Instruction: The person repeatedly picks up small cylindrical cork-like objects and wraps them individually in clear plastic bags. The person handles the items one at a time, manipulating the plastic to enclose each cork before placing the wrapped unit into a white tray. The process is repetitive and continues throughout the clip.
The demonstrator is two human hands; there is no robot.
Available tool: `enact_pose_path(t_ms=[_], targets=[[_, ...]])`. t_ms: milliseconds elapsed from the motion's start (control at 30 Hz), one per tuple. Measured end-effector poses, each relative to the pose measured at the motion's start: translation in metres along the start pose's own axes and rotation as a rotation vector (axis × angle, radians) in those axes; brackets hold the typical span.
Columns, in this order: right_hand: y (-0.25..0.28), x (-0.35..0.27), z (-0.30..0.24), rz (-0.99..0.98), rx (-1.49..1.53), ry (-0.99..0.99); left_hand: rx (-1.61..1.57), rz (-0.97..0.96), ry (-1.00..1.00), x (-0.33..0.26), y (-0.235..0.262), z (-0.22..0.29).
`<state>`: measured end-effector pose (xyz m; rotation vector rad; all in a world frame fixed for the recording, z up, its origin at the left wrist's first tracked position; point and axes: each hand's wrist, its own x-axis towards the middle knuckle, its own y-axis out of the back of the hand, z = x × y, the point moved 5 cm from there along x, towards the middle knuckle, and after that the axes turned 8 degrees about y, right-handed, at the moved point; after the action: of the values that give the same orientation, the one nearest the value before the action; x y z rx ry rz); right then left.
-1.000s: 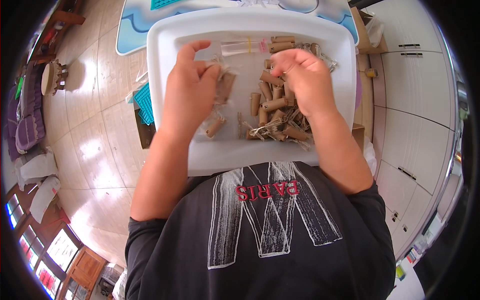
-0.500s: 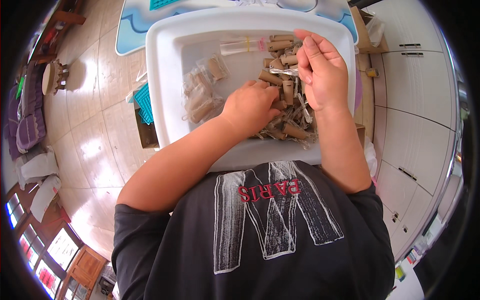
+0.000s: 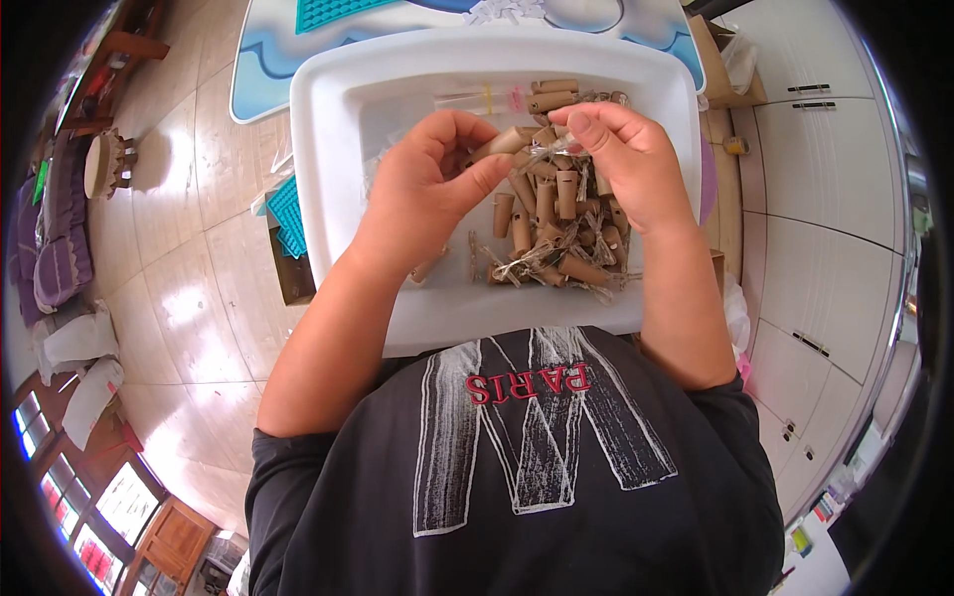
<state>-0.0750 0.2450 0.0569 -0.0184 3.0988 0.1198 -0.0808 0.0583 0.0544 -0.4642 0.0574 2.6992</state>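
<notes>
My left hand [image 3: 432, 184] grips a small brown cardboard tube [image 3: 509, 141] between thumb and fingers, above the left edge of a pile of similar tubes [image 3: 566, 194]. Close to the tube's far end, my right hand [image 3: 628, 159] has its fingers curled in, apparently around a strip of crinkled clear plastic [image 3: 556, 154]; its fingertips partly hide it. Both hands are over a white plastic tub [image 3: 333, 179]. Twisted clear strands lie among the piled tubes, some of which have small holes in their sides.
A flat clear plastic packet [image 3: 467, 102] lies at the tub's far side. Beyond the tub is a blue-and-white tabletop [image 3: 268, 60] with a teal textured mat [image 3: 338, 12]. An open cardboard box [image 3: 295, 263] stands left; white cabinets [image 3: 830, 159] line the right.
My left hand has come up out of the pile, moving left and away from me, with a tube in it. My right hand has lowered slightly toward that tube.
</notes>
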Motion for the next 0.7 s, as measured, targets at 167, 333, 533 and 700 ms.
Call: enact_pose_path(t_ms=[167,333,533,700], targets=[[-0.002,-0.001,0.004,-0.115,0.040,-0.044,0.025,0.055,-0.009,0.001,0.005,0.000],[-0.011,-0.005,-0.002,-0.164,0.046,-0.041,-0.034,0.060,0.051,0.003,0.006,-0.002],[-0.016,-0.008,-0.025,-0.180,-0.299,0.486,-0.443,-0.085,0.438,0.000,0.000,-0.013],[-0.020,-0.009,-0.019,-0.066,-0.148,0.307,-0.460,-0.040,0.225,0.002,0.002,-0.012]])
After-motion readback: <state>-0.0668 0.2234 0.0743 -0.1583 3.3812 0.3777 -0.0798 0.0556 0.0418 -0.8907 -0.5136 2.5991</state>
